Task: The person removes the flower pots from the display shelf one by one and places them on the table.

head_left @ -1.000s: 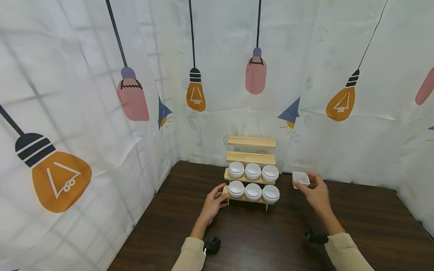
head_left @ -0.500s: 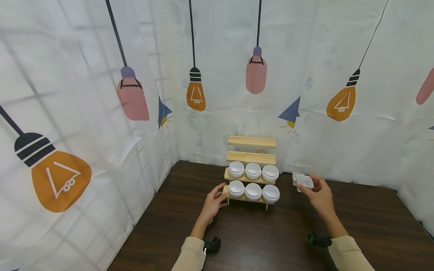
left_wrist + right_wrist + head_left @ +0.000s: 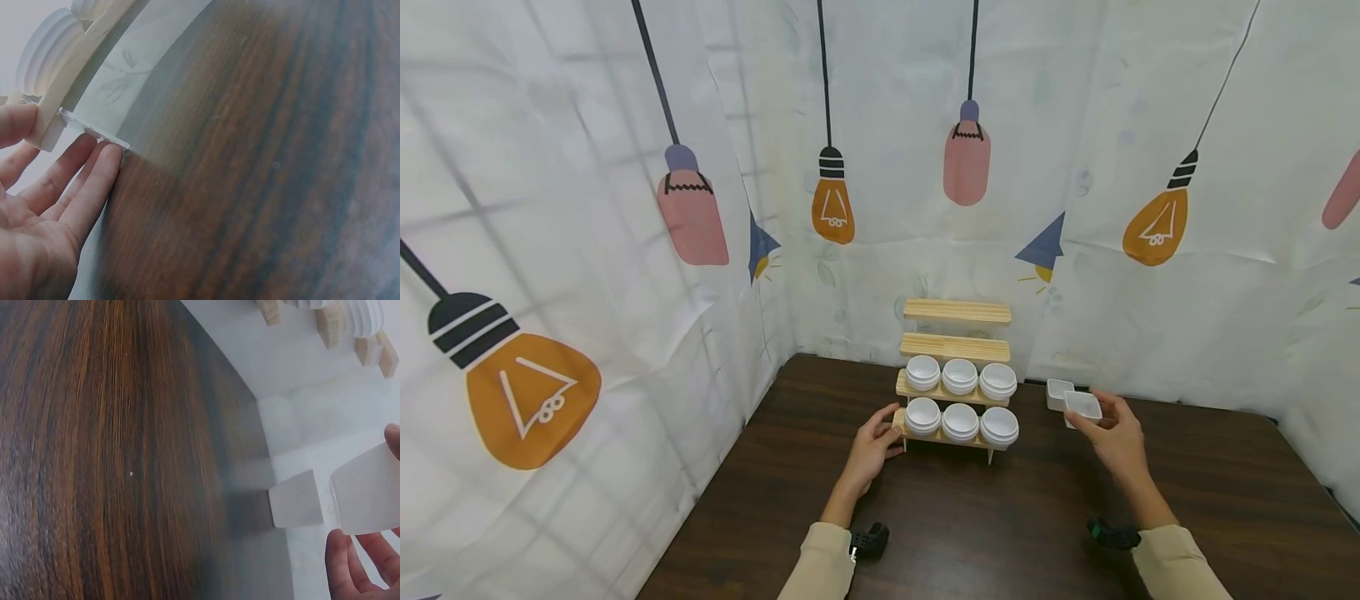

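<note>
In the head view, my left hand [image 3: 870,450] grips the left end of the lowest shelf of a stepped wooden display rack [image 3: 957,346]. The left wrist view puts the thumb on the board's end [image 3: 49,130] and fingertips against a clear support under it. My right hand [image 3: 1118,433] pinches a small white square bowl [image 3: 1083,406] by its sides, right of the rack. A second white square bowl [image 3: 1057,392] stands on the table just behind and left of it. From the right wrist, the held bowl [image 3: 369,490] appears raised off the table, beside the standing bowl [image 3: 296,500].
White round bowls, such as the front left one [image 3: 922,416], sit in rows on the two lower shelves. The upper two shelves show bare wood. A dark wooden table [image 3: 970,533] lies beneath, and a white curtain [image 3: 880,275] with printed lamps hangs behind it.
The right hand has moved right and slightly toward me with its square bowl, and the second square bowl has come into sight behind it. The left hand stays at the rack.
</note>
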`<act>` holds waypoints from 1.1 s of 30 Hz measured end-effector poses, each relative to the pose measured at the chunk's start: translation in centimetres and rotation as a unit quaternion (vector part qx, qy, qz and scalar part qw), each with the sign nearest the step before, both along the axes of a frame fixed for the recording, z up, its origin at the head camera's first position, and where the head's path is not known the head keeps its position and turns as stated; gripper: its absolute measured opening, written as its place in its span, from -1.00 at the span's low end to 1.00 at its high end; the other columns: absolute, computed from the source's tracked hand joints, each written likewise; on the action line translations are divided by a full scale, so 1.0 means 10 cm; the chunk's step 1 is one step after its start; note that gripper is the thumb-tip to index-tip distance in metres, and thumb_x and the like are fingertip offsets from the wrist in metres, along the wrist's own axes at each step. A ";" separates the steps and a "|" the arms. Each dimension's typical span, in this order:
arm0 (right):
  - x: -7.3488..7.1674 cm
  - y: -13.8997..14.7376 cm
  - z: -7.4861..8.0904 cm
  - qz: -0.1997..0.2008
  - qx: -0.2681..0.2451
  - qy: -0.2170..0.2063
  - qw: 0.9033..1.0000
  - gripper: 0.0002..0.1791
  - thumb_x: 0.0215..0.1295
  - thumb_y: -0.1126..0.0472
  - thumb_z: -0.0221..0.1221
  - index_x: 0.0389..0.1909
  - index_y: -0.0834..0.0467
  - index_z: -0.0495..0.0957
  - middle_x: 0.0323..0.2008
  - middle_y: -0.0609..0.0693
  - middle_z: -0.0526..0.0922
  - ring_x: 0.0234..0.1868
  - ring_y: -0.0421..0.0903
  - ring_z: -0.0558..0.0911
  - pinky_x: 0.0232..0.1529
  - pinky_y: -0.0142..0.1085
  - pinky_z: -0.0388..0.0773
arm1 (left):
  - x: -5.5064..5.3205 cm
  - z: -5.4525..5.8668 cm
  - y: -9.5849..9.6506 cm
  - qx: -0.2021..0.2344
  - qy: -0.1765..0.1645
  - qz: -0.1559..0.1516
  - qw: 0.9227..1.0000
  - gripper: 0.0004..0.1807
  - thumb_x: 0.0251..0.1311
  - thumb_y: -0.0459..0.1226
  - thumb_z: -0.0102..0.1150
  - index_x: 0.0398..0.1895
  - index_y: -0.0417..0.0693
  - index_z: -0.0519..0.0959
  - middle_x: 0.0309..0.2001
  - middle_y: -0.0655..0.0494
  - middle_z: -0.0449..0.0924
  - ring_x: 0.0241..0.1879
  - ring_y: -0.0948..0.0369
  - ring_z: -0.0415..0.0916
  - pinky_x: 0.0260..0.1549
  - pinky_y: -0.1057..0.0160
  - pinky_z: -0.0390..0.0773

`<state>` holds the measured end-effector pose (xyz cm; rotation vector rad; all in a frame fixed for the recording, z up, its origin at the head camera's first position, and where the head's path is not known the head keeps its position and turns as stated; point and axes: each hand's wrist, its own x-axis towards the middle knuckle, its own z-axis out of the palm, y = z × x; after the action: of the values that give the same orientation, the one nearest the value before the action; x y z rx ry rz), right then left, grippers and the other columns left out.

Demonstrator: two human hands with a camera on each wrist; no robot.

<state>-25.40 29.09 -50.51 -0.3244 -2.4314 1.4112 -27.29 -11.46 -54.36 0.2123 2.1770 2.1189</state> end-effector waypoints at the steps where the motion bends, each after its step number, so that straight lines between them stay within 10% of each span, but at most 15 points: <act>1: 0.00 0.01 0.00 -0.002 -0.001 0.000 1.000 -0.17 0.28 -0.08 0.40 0.46 0.17 0.33 0.22 0.22 0.52 -0.26 -0.47 0.44 -0.37 -0.51 0.50 | 0.00 0.01 0.00 0.002 -0.002 0.001 1.000 -0.48 0.53 -0.31 0.03 0.51 0.01 0.34 0.03 -0.19 0.64 -0.03 0.17 0.60 0.02 0.06 0.74; 33: -0.04 0.28 -0.10 -0.021 -0.013 -0.064 0.998 -0.08 0.32 -0.14 0.34 0.55 0.17 0.21 0.39 0.32 0.42 -0.05 -0.15 0.44 -0.36 -0.55 0.46 | 0.00 0.00 -0.01 0.003 0.000 -0.003 1.000 -0.48 0.53 -0.31 0.03 0.51 -0.02 0.34 0.03 -0.20 0.64 0.01 0.15 0.61 0.02 0.05 0.74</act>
<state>-25.81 31.92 -51.50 -0.4830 -2.4924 1.4455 -27.31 -11.51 -54.39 0.2199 2.1670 2.1221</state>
